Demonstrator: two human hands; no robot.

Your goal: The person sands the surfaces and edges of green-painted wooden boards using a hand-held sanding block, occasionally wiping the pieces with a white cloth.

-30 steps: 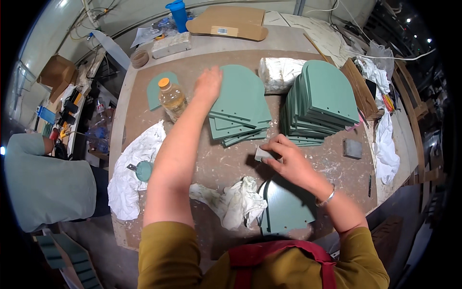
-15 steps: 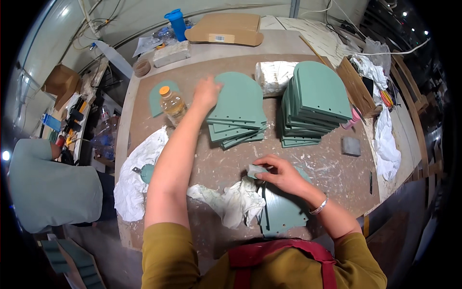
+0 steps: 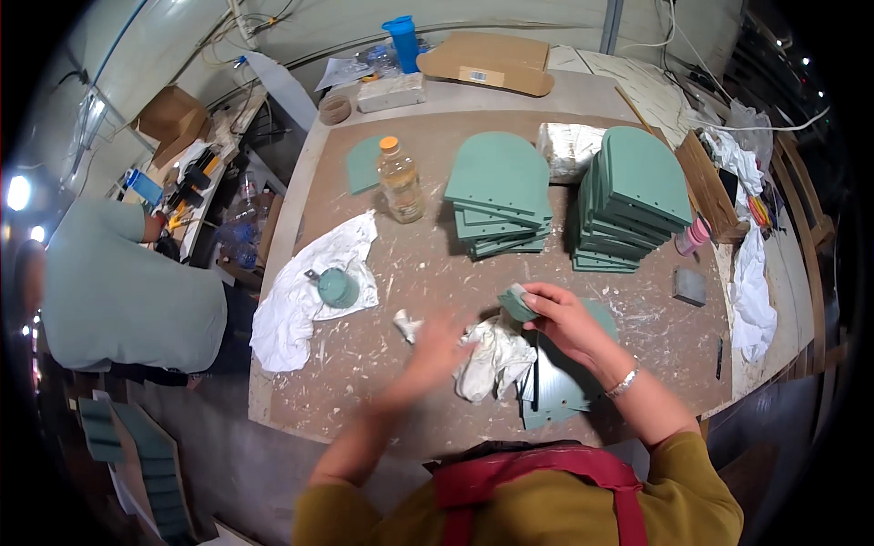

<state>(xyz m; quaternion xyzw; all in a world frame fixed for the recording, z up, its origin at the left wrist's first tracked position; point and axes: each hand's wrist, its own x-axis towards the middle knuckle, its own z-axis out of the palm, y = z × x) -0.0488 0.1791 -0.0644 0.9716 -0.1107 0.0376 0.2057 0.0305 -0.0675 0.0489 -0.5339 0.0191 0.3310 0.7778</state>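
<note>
My right hand [image 3: 575, 328] pinches a small folded piece [image 3: 517, 303], green on one face and pale along its edge, above the near part of the table. Below that hand lies a green panel [image 3: 557, 387], partly covered by the hand, its shadow and a crumpled white cloth [image 3: 496, 364]. My left hand [image 3: 437, 350], smeared by motion, is at the left side of this cloth; whether it touches it I cannot tell. Farther off stand a shorter stack of round-topped green panels [image 3: 498, 168] and a taller stack [image 3: 645, 168] to its right.
A clear bottle [image 3: 401, 187] with an orange cap stands by another green panel [image 3: 364, 164]. At left, a small green pot [image 3: 338, 288] sits on a white cloth [image 3: 296, 300]. A grey block [image 3: 689, 286] and pink bottle [image 3: 694, 237] are at right. A person [image 3: 137, 282] stands beyond the left edge.
My left hand has come back from the shorter stack toward the near cloth. The small piece in my right hand now shows its green face. The whole view has shifted.
</note>
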